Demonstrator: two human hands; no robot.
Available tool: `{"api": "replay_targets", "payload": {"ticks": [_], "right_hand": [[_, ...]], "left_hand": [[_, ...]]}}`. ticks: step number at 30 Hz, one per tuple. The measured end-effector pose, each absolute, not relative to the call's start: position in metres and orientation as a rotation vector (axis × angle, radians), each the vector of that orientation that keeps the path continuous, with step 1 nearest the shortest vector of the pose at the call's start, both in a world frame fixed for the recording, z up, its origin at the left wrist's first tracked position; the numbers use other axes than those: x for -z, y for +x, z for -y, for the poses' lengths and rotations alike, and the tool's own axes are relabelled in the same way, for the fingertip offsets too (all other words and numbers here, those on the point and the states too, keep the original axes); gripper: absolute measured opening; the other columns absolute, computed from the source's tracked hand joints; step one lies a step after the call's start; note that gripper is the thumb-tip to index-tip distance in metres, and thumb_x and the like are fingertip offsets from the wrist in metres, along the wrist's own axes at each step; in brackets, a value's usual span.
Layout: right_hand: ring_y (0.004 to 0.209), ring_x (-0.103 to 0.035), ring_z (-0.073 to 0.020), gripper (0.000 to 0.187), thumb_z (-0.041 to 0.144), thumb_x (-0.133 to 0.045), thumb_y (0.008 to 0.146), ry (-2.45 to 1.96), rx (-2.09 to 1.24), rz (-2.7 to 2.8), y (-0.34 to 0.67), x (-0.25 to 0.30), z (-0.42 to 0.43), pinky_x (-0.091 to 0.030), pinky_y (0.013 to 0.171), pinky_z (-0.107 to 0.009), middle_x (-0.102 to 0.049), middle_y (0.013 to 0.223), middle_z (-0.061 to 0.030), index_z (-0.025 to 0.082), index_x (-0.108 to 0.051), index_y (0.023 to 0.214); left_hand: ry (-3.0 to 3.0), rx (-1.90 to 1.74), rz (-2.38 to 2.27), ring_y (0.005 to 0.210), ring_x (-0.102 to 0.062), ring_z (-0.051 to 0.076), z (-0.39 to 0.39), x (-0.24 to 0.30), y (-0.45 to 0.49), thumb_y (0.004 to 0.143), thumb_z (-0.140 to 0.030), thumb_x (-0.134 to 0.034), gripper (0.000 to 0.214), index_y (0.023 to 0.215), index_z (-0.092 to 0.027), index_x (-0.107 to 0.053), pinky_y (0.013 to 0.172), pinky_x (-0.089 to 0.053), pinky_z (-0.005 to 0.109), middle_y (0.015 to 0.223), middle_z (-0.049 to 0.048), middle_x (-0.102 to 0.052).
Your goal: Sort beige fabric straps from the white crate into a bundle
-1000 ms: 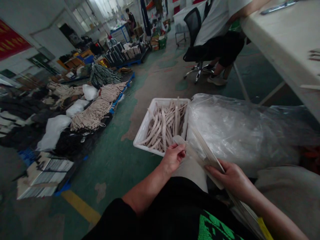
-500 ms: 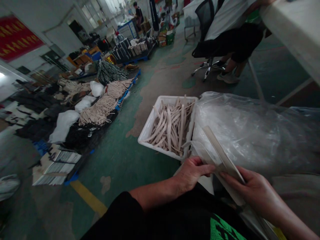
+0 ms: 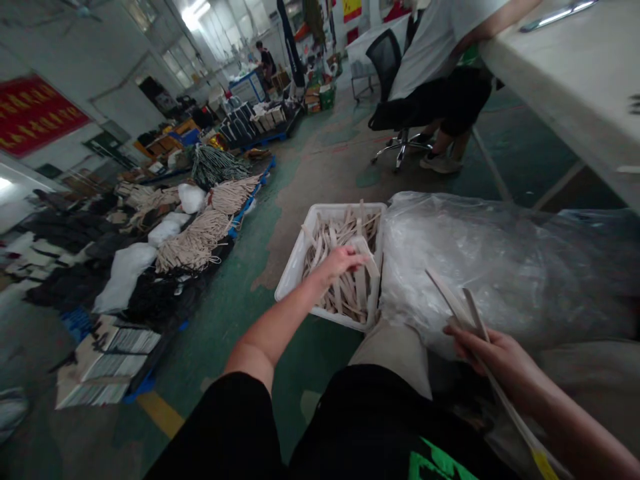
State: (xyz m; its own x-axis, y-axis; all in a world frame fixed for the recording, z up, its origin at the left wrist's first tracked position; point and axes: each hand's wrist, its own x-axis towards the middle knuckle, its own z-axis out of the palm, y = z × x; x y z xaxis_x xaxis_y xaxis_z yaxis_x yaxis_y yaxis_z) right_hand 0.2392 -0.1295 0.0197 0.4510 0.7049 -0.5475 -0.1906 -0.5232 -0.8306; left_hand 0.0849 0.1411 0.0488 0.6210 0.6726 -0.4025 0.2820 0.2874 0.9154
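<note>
My left hand (image 3: 341, 262) is stretched out over a white plastic bin (image 3: 293, 275) full of loose beige straps (image 3: 336, 297). Its fingers are closed on a pale flat strap (image 3: 369, 259) above the pile. On the right, my right hand (image 3: 493, 353) grips beige strips (image 3: 453, 300), whose ends stick out past the fingers. Their lower part runs down along my forearm, towards something yellow (image 3: 543, 463) at the bottom edge. How many strips this hand holds is hard to make out.
A large clear plastic bag (image 3: 450, 233) lies right of the bin, under a pale table (image 3: 560, 60). A person (image 3: 440, 73) sits there on a black office chair (image 3: 387, 67). Pallets with beige cord bundles (image 3: 195, 233) line the floor at left.
My left hand has left the strips at my right hand and reached forward over the bin with a strap. My right hand still grips its strips. The view has shifted slightly.
</note>
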Motion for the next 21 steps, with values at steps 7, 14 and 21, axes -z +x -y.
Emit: {"api": "replay_targets", "payload": {"ticks": [7, 14, 21], "right_hand": [[0.042, -0.039, -0.0105, 0.039, 0.055, -0.070, 0.072, -1.768, -1.161, 0.373, 0.250, -0.017, 0.131, -0.029, 0.042, -0.028, -0.056, 0.055, -0.0023, 0.016, -0.071, 0.073], [0.043, -0.042, -0.0100, 0.038, 0.051, -0.069, 0.074, -1.741, -1.187, 0.378, 0.246, -0.020, 0.130, -0.029, 0.044, -0.028, -0.058, 0.058, -0.0022, 0.014, -0.074, 0.082], [0.041, -0.038, -0.0074, 0.042, 0.054, -0.069, 0.069, -1.763, -1.235, 0.349, 0.247, -0.017, 0.129, -0.026, 0.041, -0.024, -0.057, 0.056, 0.0005, 0.014, -0.072, 0.084]], "left_hand": [[1.635, -0.505, -0.794, 0.056, -0.049, 0.005, -0.263, -0.149, 0.115, 0.067, -0.030, -0.088, 0.028, 0.079, -0.014, -0.069, 0.057, -0.039, 0.020, 0.067, -0.0020, -0.061], [1.663, -0.455, -0.767, 0.061, -0.051, 0.008, -0.241, -0.108, 0.074, 0.065, -0.034, -0.088, 0.030, 0.082, -0.015, -0.071, 0.062, -0.041, 0.022, 0.071, -0.0011, -0.064], [1.527, 0.261, -1.191, 0.051, -0.049, 0.010, -0.142, 0.060, 0.046, 0.075, -0.058, -0.073, 0.049, 0.057, -0.014, -0.060, 0.056, -0.037, 0.023, 0.051, -0.0001, -0.056]]}}
